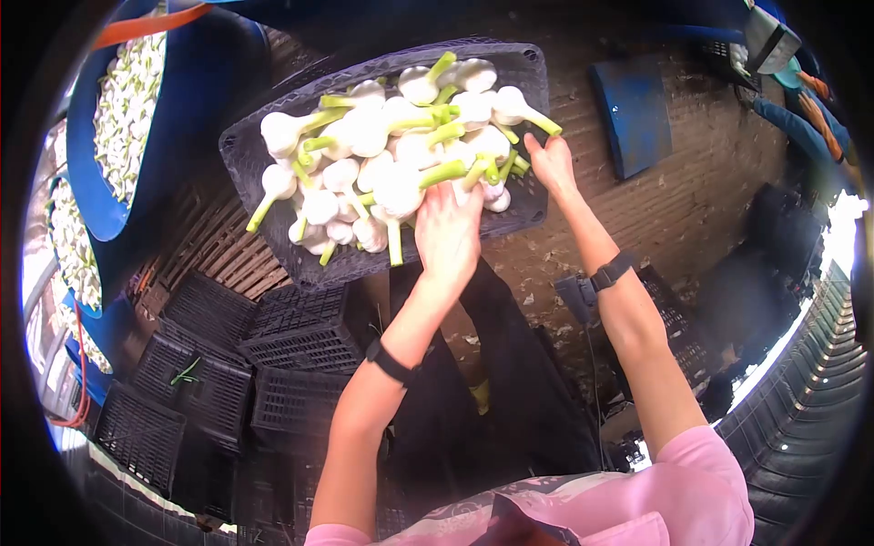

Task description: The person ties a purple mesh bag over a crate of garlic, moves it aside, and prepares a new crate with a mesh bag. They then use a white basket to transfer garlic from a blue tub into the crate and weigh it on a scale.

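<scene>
A dark plastic crate [248,173] holds a heap of white garlic bulbs [369,132] with short green stems. My left hand [448,227] lies over the crate's near side, its fingertips among the bulbs and partly hidden under them; whether they grip one cannot be made out. At the crate's right end is my right hand [552,166], thumb and fingers apart, close to a bulb [513,106] whose green stem points toward it. Nothing shows between its fingers.
Stacked black crates [300,328] stand at the lower left. Blue bins [98,214] full of garlic are at the far left. A blue board [635,116] lies on the floor [583,100] beyond the crate. Part of another person [792,127] shows at the upper right.
</scene>
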`<control>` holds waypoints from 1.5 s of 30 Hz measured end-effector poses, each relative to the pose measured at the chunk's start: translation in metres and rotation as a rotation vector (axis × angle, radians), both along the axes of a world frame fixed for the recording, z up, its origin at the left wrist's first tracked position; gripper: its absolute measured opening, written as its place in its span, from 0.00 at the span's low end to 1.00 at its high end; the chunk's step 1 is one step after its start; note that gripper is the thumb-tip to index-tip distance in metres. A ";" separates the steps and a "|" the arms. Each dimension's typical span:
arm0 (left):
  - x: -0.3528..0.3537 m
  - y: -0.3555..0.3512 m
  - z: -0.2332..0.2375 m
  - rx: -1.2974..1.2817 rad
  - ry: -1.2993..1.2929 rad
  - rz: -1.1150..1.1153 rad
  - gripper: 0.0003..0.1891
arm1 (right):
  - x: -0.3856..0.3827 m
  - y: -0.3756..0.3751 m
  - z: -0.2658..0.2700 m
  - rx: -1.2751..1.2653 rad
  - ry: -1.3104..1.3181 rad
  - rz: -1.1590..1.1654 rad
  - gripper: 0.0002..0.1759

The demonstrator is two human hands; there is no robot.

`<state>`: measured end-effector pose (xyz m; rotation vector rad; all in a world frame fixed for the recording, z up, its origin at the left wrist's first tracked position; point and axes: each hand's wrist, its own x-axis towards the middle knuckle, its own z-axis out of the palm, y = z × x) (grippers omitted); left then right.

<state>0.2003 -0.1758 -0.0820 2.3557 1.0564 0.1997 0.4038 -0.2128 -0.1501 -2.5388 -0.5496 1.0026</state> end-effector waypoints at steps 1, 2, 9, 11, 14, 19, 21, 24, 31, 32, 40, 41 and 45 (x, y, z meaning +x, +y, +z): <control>0.004 -0.002 -0.010 0.106 0.082 0.030 0.20 | 0.000 -0.001 -0.002 0.016 0.009 -0.007 0.22; 0.004 -0.008 -0.017 0.113 0.084 0.022 0.20 | 0.001 -0.001 -0.004 -0.005 0.026 -0.006 0.22; 0.051 -0.032 -0.021 -0.196 0.059 -0.169 0.24 | 0.002 -0.001 -0.002 0.025 0.001 -0.008 0.20; 0.056 -0.030 -0.032 -0.271 0.088 -0.223 0.28 | 0.004 0.001 0.002 0.001 0.017 0.014 0.20; 0.045 -0.009 -0.014 -0.510 0.179 -0.268 0.30 | 0.007 0.003 0.005 -0.039 0.083 0.033 0.20; 0.001 -0.010 0.008 -0.137 -0.115 0.002 0.23 | 0.010 -0.004 -0.010 0.012 0.047 0.012 0.22; -0.030 -0.004 0.015 0.087 -0.211 0.081 0.23 | 0.008 0.000 -0.006 -0.039 0.021 0.073 0.21; -0.031 0.022 0.036 0.223 0.096 0.304 0.21 | 0.012 -0.002 -0.008 -0.023 0.046 0.060 0.21; -0.052 -0.012 -0.002 0.198 0.135 -0.072 0.28 | 0.024 -0.015 -0.038 0.086 0.052 0.058 0.21; -0.054 -0.021 -0.001 0.219 0.192 -0.177 0.31 | 0.023 -0.015 -0.037 0.093 0.062 0.036 0.21; -0.102 0.003 0.005 0.229 0.272 0.066 0.29 | 0.035 -0.016 -0.037 0.073 0.168 0.025 0.20; -0.113 0.008 0.013 0.147 0.213 0.062 0.27 | 0.036 -0.017 -0.041 0.118 0.191 0.009 0.19; -0.142 0.019 0.006 0.157 -0.073 0.149 0.23 | 0.022 -0.007 -0.017 0.120 0.147 -0.011 0.19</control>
